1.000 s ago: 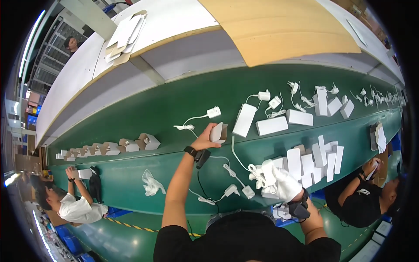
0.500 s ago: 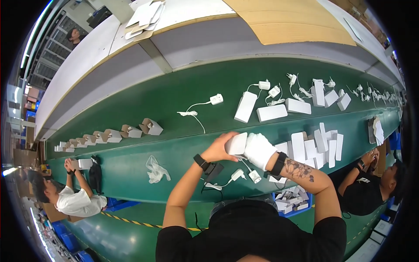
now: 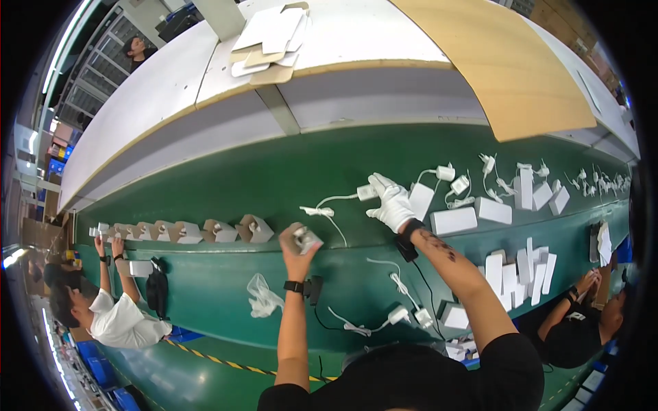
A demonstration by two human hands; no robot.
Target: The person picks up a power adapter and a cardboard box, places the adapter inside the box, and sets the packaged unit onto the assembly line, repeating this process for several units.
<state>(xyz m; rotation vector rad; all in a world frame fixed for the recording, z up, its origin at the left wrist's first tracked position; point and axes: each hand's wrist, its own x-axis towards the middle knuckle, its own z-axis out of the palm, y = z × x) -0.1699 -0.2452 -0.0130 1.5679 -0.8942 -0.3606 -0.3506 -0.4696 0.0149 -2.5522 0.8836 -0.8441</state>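
My bare left hand (image 3: 299, 257) is closed around a small white box (image 3: 299, 239) with its top end open; something white shows inside. My right hand (image 3: 392, 203), in a white glove, reaches over the belt with its fingers apart at a white charger (image 3: 368, 192). The charger's bundled cable (image 3: 319, 211) trails to the left. Two more chargers lie close to me, one with a plug (image 3: 398, 314) and another (image 3: 423, 318) beside it. A clear plastic bag (image 3: 263, 297) lies left of my left forearm.
A row of open boxes (image 3: 255, 229) runs off to the left. White boxes (image 3: 454, 220) and chargers lie at the right, with a pile of boxes (image 3: 521, 274) nearer. Co-workers sit at left (image 3: 130, 318) and right (image 3: 572, 322). A white shelf (image 3: 356, 51) stands behind.
My hands have moved apart: the left carries the box leftward with its open end showing, and the right has reached forward to the charger. The left co-worker now reaches to the box row.
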